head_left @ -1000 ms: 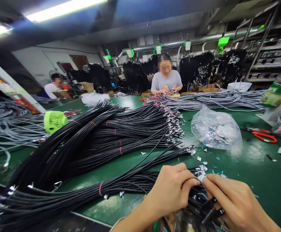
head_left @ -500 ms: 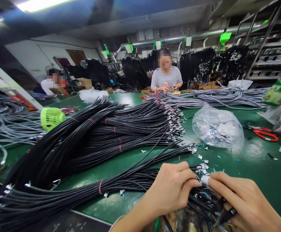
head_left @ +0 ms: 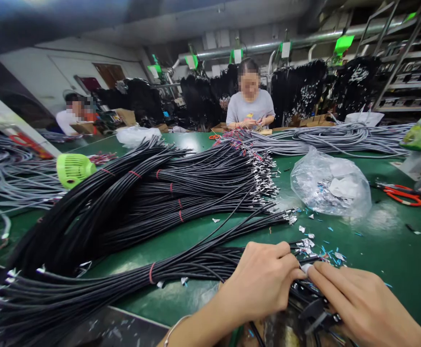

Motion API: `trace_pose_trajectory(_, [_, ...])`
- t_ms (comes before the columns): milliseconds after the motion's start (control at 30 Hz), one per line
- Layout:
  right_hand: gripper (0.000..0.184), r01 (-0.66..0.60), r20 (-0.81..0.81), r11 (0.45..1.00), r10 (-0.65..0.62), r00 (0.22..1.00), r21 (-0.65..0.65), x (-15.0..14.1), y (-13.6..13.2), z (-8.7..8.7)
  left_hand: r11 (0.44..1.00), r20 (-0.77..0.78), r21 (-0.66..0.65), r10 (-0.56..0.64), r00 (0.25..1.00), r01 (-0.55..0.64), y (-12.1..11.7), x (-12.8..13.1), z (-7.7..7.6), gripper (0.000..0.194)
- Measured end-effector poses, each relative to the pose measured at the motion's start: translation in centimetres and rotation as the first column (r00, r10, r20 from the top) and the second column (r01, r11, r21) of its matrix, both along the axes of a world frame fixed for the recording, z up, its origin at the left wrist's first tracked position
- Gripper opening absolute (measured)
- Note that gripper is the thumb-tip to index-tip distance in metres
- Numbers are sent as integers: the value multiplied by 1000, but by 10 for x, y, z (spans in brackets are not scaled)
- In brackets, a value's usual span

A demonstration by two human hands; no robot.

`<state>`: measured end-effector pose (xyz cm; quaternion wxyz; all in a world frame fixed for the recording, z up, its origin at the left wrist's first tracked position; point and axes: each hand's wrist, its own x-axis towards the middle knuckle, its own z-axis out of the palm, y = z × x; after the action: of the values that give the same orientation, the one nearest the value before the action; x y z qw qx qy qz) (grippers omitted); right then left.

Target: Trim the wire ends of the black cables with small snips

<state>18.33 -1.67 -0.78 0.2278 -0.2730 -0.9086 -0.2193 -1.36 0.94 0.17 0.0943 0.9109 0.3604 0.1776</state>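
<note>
My left hand [head_left: 264,279] is closed in a pinch at the end of a black cable, just beyond the front bundle of black cables [head_left: 196,264]. Its fingertips meet those of my right hand [head_left: 365,301], which is also closed. Something white [head_left: 306,268] shows at the right fingertips; whether it is a finger cover or foil I cannot tell. Under the right palm sits a dark hand tool [head_left: 315,311] with a pointed blade, partly hidden. Stripped cable ends and foil scraps [head_left: 307,243] lie just past the hands.
Larger tied bundles of black cables [head_left: 123,212] cover the left and middle of the green table [head_left: 387,246]. A clear bag of scraps [head_left: 329,185], red-handled scissors [head_left: 401,193], a green fan [head_left: 74,170] and grey cables [head_left: 322,140] are around. A co-worker [head_left: 250,106] sits opposite.
The view has shifted slightly. My hands stay together at the cable end, with the right fingers closer to the left ones and less of the white piece showing. The dark tool has tilted.
</note>
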Motion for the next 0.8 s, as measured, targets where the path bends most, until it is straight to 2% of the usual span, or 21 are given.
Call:
trace_pose_trajectory(167, [35,6,59,1000,-7,998,27,-5,-3,-3,999,42,-32,-42,998,43,1,-1,-1,23])
trace_pose_trajectory(233, [31,-7,71,1000,8,997,-14,-6,-4,-2,996,77,-64,-60,995,65,2,-2,-1,22])
trace_pose_trajectory(333, [27,21,32,973,-14,999,-230,-4,1,8,991,161,-108,-65,985,83,3,-5,1,20])
trace_pose_trajectory(400, [25,35,-20,911,-47,999,-412,-3,8,21,984,252,-140,-75,965,113,3,-8,4,18])
trace_pose_trajectory(467, [22,2,-103,857,-64,993,-515,-4,19,35,973,364,-167,-88,927,158,4,-12,7,15])
trace_pose_trajectory(500, [19,-23,-159,852,-71,985,-524,-5,25,41,970,421,-172,-84,903,171,4,-13,8,13])
trace_pose_trajectory(600, [14,-54,-312,869,-118,943,-491,-8,36,48,976,532,-169,-24,846,134,3,-16,12,13])
trace_pose_trajectory(700, [8,63,-378,911,-231,896,-408,-7,31,39,988,549,-145,38,835,50,2,-17,12,16])
trace_pose_trajectory(767, [31,199,-393,947,-289,873,-254,-4,21,28,993,541,-115,67,838,-5,0,-16,10,18])
trace_pose_trajectory(800, [34,250,-384,955,-294,875,-162,-2,16,22,994,538,-100,81,839,-31,0,-15,9,19])
